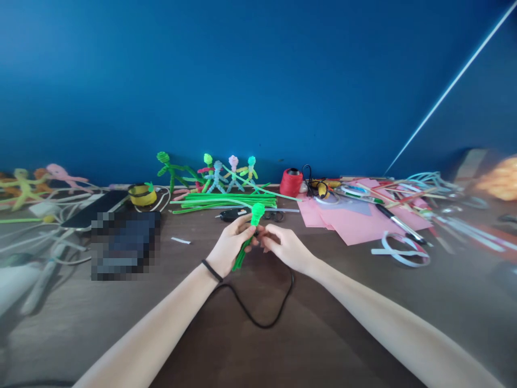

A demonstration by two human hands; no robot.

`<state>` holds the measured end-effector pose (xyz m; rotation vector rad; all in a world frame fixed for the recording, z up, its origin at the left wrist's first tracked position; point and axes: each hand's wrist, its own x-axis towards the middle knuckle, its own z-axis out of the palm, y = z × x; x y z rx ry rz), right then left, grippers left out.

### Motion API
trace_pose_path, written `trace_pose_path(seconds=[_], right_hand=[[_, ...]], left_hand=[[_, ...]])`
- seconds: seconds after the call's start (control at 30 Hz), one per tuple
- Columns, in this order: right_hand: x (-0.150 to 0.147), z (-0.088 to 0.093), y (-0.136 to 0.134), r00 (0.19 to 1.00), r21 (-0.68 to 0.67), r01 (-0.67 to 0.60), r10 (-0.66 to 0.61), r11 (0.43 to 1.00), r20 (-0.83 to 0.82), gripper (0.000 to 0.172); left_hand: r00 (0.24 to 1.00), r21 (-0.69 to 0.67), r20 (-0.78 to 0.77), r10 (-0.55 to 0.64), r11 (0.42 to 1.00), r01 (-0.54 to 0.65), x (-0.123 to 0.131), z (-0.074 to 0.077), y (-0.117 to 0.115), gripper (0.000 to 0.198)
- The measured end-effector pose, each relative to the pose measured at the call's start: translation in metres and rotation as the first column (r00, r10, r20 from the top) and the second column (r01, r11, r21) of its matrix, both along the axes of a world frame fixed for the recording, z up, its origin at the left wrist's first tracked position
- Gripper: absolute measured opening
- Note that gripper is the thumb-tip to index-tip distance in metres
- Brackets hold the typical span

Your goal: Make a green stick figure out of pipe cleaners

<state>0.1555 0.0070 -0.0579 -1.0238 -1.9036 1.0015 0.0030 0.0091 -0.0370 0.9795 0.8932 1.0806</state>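
Note:
A green pipe-cleaner figure (257, 213) with a bright coiled head stands upright between my hands, its long green stems slanting down to the left. My left hand (230, 242), wearing a black band at the wrist, is closed around its neck. Close against it on the right, my right hand (287, 247) is pinched, its fingertips at the figure's neck. What those fingertips hold is hidden. Behind the hands lies a bundle of green pipe cleaners (194, 203), and a black glue gun (232, 214) partly covered by my left hand.
Finished pipe-cleaner figures (217, 175) lean along the blue wall. A red thread spool (291, 183), pink paper sheets (351, 223), a black marker (398, 223) and strips lie right. Phones (97, 209), a yellow tape roll (142, 195) and cables lie left. A black cord (262, 326) loops below my hands.

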Motion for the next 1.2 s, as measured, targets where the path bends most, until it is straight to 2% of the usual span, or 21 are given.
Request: trace_pose_path(seconds=[0.2, 0.33, 0.43, 0.57, 0.67, 0.87, 1.07, 1.13, 1.2], right_hand=[[0.001, 0.001, 0.0, 0.974, 0.162, 0.011, -0.047, 0.987, 0.22, 0.015], [0.002, 0.002, 0.002, 0.956, 0.217, 0.057, -0.116, 0.974, 0.269, 0.016], [0.004, 0.0, 0.004, 0.956, 0.198, 0.099, -0.148, 0.975, 0.252, 0.015], [0.003, -0.005, 0.005, 0.981, 0.092, 0.177, -0.183, 0.98, 0.068, 0.018], [0.001, -0.003, 0.005, 0.976, 0.002, 0.184, -0.182, 0.983, -0.118, 0.024], [-0.003, 0.004, 0.002, 0.916, -0.192, 0.039, -0.112, 0.981, -0.386, 0.026], [-0.005, 0.007, -0.001, 0.793, -0.437, -0.104, -0.191, 0.894, -0.579, 0.024], [-0.005, 0.008, -0.002, 0.766, -0.471, -0.143, -0.204, 0.87, -0.609, 0.023], [-0.005, 0.007, -0.002, 0.757, -0.468, -0.133, -0.216, 0.874, -0.617, 0.023]], left_hand=[[0.998, 0.013, 0.041, 0.049, 0.999, -0.05, -0.002, -0.01, 0.007, 0.033], [0.998, -0.028, 0.034, 0.059, 0.998, -0.058, -0.002, -0.013, 0.008, 0.022], [0.996, -0.07, 0.045, 0.082, 0.994, -0.079, -0.001, -0.012, 0.006, 0.018], [0.994, -0.097, 0.089, 0.064, 0.994, -0.055, 0.002, -0.01, 0.003, 0.018], [0.995, -0.103, 0.099, 0.021, 0.995, -0.01, 0.004, -0.009, 0.0, 0.017], [0.994, -0.09, 0.064, -0.092, 0.991, 0.097, 0.011, -0.006, -0.008, 0.008], [0.986, -0.089, 0.025, -0.168, 0.982, 0.169, 0.02, -0.001, -0.018, 0.019], [0.981, -0.06, -0.002, -0.196, 0.979, 0.196, 0.023, 0.002, -0.021, 0.022], [0.979, -0.035, -0.048, -0.199, 0.98, 0.197, 0.024, 0.003, -0.023, 0.023]])
